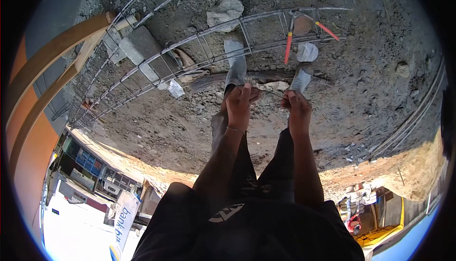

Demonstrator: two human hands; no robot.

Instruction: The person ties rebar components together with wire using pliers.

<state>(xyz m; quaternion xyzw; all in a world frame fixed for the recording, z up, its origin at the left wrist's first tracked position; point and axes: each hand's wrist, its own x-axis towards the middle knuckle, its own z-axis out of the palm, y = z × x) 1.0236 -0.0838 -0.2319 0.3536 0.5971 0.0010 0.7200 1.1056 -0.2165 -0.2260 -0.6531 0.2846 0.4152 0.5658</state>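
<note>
My left hand [238,107], with a bracelet at its wrist, is closed with fingers pinched on one end of a thin dark wire [271,92]. The other end is in the closed fingers of my right hand [299,111]. Both hands are above my feet, a short gap apart. Just beyond them, a bundle of dark wires [209,81] lies on the ground. Farther forward, pincers with red handles [289,47] rest on a long steel rebar cage [204,34].
A large pale stone [225,13] is by the cage, and a grey concrete block [145,52] lies under it at the left. Curved wooden beams [57,38] stand at far left. Long thin rods [413,118] lie at right. A crushed plastic cup [307,52] sits near the pincers.
</note>
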